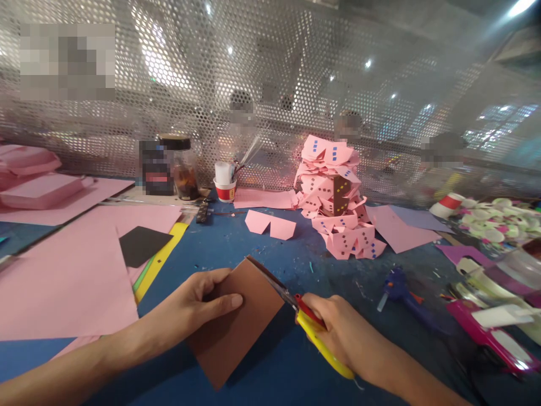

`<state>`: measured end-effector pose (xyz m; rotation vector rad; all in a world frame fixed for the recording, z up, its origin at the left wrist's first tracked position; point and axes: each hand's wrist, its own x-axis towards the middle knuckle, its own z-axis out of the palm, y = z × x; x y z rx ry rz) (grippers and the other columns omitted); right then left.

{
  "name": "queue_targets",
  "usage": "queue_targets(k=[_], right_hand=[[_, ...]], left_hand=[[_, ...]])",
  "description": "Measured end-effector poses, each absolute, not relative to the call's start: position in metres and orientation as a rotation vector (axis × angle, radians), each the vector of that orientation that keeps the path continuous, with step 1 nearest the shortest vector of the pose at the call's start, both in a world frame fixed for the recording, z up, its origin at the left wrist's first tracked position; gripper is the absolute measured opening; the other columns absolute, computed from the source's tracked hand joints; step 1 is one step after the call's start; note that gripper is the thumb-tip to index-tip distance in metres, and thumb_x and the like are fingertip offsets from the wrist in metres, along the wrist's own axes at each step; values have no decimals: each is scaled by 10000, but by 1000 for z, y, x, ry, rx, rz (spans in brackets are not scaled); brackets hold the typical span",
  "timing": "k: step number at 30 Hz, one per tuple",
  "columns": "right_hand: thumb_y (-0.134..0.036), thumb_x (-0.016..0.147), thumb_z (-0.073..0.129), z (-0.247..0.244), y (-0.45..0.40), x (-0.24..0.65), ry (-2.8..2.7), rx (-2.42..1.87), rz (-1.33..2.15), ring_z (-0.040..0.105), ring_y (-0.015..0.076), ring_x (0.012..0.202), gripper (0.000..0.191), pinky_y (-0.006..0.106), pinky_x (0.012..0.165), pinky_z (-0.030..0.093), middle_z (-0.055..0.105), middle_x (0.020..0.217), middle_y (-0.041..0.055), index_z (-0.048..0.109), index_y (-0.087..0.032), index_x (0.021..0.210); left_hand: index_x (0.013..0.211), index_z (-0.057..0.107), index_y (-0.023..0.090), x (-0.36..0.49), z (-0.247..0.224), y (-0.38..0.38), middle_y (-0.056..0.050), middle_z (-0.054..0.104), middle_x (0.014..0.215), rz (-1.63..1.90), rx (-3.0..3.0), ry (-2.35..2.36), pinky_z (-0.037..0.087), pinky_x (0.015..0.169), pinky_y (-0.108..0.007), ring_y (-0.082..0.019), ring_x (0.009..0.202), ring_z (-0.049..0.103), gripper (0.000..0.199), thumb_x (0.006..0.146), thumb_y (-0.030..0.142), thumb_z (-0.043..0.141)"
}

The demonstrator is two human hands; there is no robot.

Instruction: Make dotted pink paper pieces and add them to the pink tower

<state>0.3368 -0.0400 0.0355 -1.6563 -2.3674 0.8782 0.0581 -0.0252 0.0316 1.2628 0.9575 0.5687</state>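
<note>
From where I stood, a blue counter (228, 239) spread beneath everything, a large pink sheet (71, 270) on its left, a pile of pink cut-outs (315, 194) towards the back. At the near middle, the left hand (211, 299) pinched a brown card (249, 327), thumb on top. The right hand (333, 321) was curled round 1 pair of scissors (311, 329), blades at the card's upper-right edge.

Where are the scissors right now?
In the head view, the scissors are low, right of centre, in the right hand, blades at the brown card's top edge.
</note>
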Motion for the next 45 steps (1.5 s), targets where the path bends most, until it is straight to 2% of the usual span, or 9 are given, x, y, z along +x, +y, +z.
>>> queue_targets(k=[10,16,21,25,45], right_hand=[[-282,896,548,39,-41,340,-2373,-1634,946,519,100,540,161,226,495,226,613,610,-7,613,-187,785],[-187,823,566,46,-41,340,-2386,-1599,969,520,94,534,35,223,500,234,621,621,-23,581,-194,792],[-192,833,563,48,-42,339,-2397,-1609,940,497,96,518,70,232,500,233,598,596,-28,549,-199,765],[-204,848,560,51,-43,338,-2405,-1592,919,492,98,528,82,233,508,238,591,599,-30,542,-202,769],[-200,875,562,46,-42,337,-2406,-1609,903,464,84,506,134,230,497,220,531,557,-44,553,-190,741]], left_hand=[[1043,667,196,57,32,-26,-51,759,1015,572,1254,954,528,760,-288,-257,941,707,307,879,455,672],[1096,674,209,59,32,-27,-49,763,1023,576,1228,972,536,761,-296,-262,942,710,349,860,466,685],[1005,671,195,59,31,-27,-54,762,983,578,1247,997,536,725,-298,-268,903,716,344,845,499,686],[1009,660,201,59,32,-26,-54,761,1008,552,1269,984,544,762,-314,-278,944,714,337,856,501,674],[1018,683,189,60,32,-28,-59,776,990,579,1240,989,532,696,-281,-250,866,722,360,837,500,698]])
